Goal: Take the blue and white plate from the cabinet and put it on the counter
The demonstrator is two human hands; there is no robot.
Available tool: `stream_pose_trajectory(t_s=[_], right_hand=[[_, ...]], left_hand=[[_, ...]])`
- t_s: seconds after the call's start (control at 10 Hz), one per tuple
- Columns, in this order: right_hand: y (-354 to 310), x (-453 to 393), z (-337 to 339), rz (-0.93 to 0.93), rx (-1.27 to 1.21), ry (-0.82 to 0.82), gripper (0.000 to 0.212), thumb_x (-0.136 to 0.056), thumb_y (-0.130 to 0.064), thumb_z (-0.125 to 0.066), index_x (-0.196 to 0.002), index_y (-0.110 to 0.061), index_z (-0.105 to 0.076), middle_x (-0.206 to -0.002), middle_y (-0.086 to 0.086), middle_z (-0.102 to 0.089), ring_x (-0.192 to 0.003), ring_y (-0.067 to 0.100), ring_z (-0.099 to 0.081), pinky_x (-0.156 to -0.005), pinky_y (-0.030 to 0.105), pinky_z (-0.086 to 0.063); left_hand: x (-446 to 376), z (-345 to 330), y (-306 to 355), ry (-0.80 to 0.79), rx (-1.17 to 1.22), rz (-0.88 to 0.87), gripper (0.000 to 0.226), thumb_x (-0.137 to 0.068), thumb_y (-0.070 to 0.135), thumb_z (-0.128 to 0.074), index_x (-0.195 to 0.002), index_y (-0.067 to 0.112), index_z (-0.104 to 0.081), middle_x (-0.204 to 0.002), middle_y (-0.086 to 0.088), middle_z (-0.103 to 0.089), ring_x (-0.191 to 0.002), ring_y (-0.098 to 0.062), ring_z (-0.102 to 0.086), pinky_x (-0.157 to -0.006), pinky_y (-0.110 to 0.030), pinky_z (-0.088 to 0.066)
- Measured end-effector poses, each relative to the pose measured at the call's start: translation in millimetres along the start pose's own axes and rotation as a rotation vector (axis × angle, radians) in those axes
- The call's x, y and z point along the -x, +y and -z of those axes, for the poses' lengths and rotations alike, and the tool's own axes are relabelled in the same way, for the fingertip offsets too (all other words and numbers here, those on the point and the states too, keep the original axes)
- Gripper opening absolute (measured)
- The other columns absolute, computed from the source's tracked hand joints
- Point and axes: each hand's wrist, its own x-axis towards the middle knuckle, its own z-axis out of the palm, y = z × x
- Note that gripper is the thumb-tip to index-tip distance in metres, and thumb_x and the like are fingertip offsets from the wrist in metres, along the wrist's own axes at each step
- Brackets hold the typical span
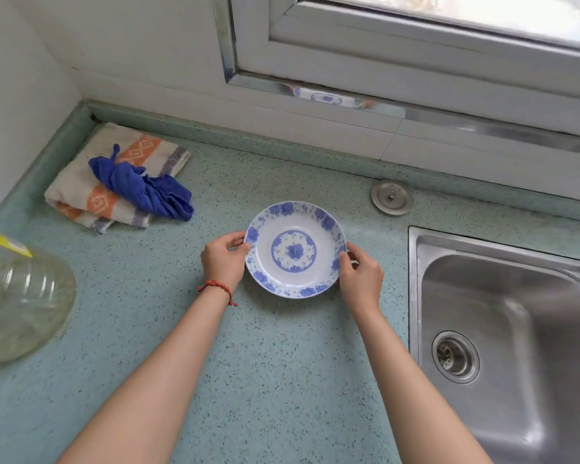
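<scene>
The blue and white plate [295, 250], round with blue flowers on its rim and centre, sits upright on the speckled green counter [265, 346]. My left hand [224, 259] grips its left rim, thumb on top. My right hand [360, 274] grips its right rim the same way. A red cord bracelet is on my left wrist. The cabinet is out of view.
A steel sink [509, 329] lies to the right, with a metal drain plug [391, 197] on the counter behind it. A folded striped towel [91, 192] with a blue cloth [144, 187] on top lies at back left. A clear plastic bottle [17, 303] stands at the left edge. A window sill runs along the back.
</scene>
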Motion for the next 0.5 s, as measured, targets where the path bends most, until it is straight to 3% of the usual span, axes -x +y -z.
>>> stream_pose_trajectory(t_s=[0.2, 0.3, 0.4, 0.5], right_hand=[[-4, 2, 4, -0.055, -0.026, -0.055, 0.030, -0.088, -0.020, -0.053, -0.116, -0.010, -0.057, -0.097, 0.010, -0.068, -0.080, 0.016, -0.058, -0.072, 0.027, -0.044], [-6, 11, 12, -0.074, 0.016, -0.098, 0.042, -0.086, -0.028, -0.058, -0.122, -0.008, -0.052, -0.104, 0.011, -0.066, -0.085, 0.024, -0.062, -0.078, 0.040, -0.052], [-5, 26, 18, 0.022, 0.150, -0.079, 0.041, -0.086, -0.032, -0.058, -0.119, -0.008, -0.053, -0.107, 0.012, -0.065, -0.081, 0.021, -0.059, -0.078, 0.042, -0.051], [-3, 50, 25, 0.129, 0.289, -0.070, 0.035, -0.088, -0.030, -0.055, -0.115, -0.009, -0.055, -0.112, 0.012, -0.062, -0.087, 0.020, -0.058, -0.078, 0.038, -0.047]], left_hand=[[1, 3, 1, -0.022, -0.054, -0.035, 0.027, -0.077, 0.006, -0.067, -0.103, 0.005, -0.065, -0.099, -0.014, -0.071, -0.083, -0.020, -0.064, -0.075, -0.025, -0.047], [11, 16, 0, 0.001, -0.132, -0.083, 0.037, -0.076, 0.019, -0.070, -0.110, 0.006, -0.061, -0.093, -0.012, -0.070, -0.076, -0.018, -0.061, -0.074, -0.027, -0.048], [26, 34, -5, -0.036, -0.265, -0.249, 0.038, -0.079, 0.021, -0.068, -0.111, 0.003, -0.060, -0.097, -0.017, -0.070, -0.080, -0.023, -0.062, -0.077, -0.031, -0.050], [49, 52, -11, -0.101, -0.434, -0.414, 0.035, -0.081, 0.019, -0.065, -0.110, 0.000, -0.060, -0.106, -0.022, -0.067, -0.098, -0.033, -0.061, -0.085, -0.040, -0.049]])
